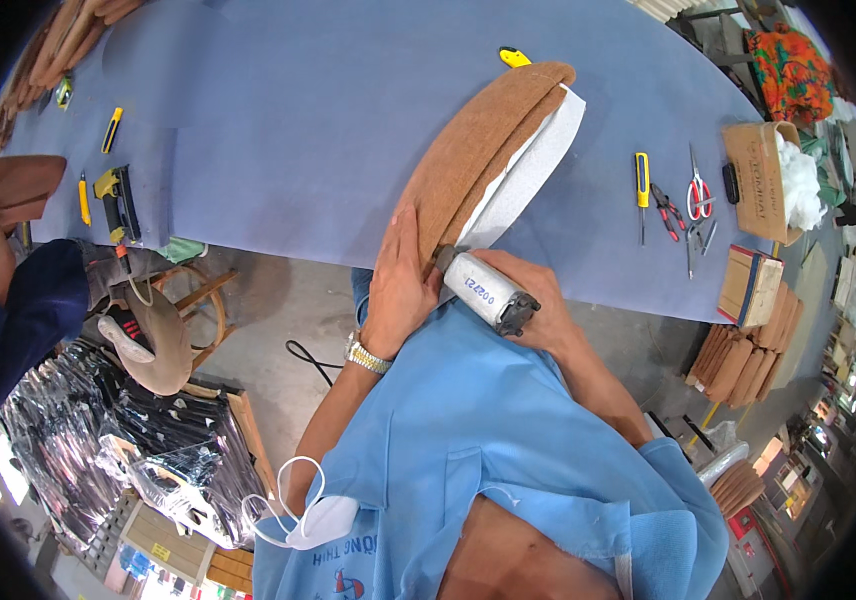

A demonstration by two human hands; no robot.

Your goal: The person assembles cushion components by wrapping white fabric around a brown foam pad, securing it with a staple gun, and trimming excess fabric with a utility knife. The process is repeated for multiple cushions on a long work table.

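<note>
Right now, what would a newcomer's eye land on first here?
The curved brown upholstered panel with white backing, lying on the blue table at centre. The left hand presses its near end while the right hand grips a grey power tool against the edge. Red-handled scissors lie right.

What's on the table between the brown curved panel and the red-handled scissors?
In the head view, a yellow-handled screwdriver and dark pliers lie between the brown curved panel and red-handled scissors.
</note>
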